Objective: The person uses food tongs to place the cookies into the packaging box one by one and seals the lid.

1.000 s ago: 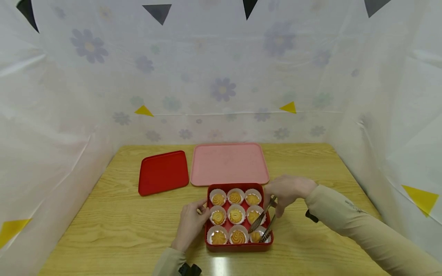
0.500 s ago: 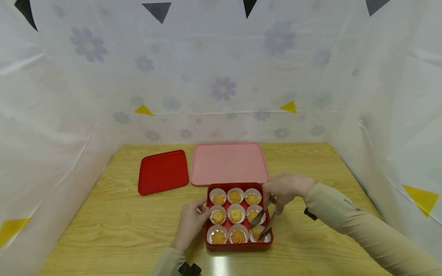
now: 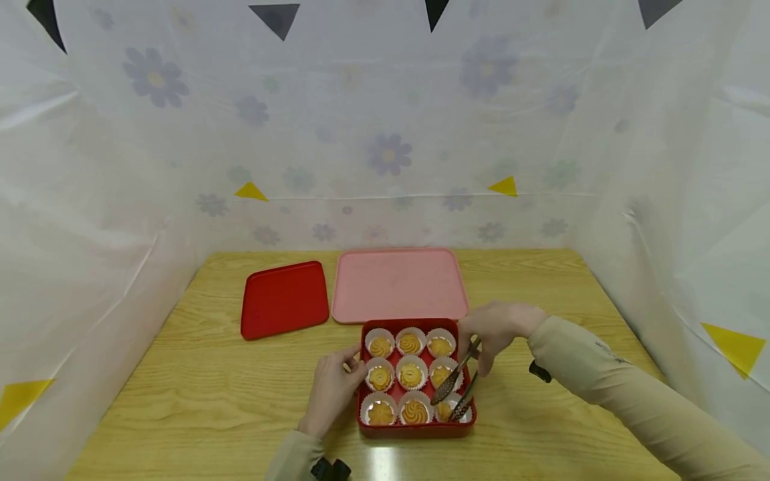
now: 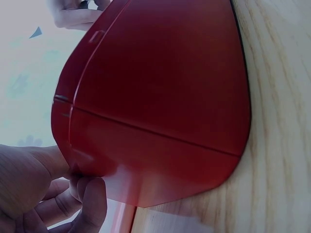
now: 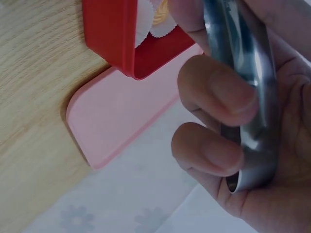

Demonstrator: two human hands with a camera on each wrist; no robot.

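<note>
A square red box [image 3: 415,433] holds several piped cookies in white paper cups, set in rows. My left hand [image 3: 334,387] grips the box's left side; in the left wrist view its thumb and fingers pinch the red wall [image 4: 160,73] near the rim. Metal tongs [image 3: 446,388] are held in my right hand [image 3: 496,329] at the box's right side, fingers curled round the handle [image 5: 260,136]. The tongs' tips reach into the near right paper cup, on either side of its cookie [image 3: 444,410], which they partly hide. Whether both tips touch it, I cannot tell.
Behind the box lies a pink tray [image 3: 398,284]. A smaller red tray [image 3: 285,300] lies to its left, slightly turned. All of it stands on a wooden table [image 3: 210,401], walled at the back and sides by pale flowered sheeting [image 3: 337,120].
In the near right cup the tongs' tips have shifted slightly, and the cookie between them sits a little differently. My left hand and the box have stayed in place.
</note>
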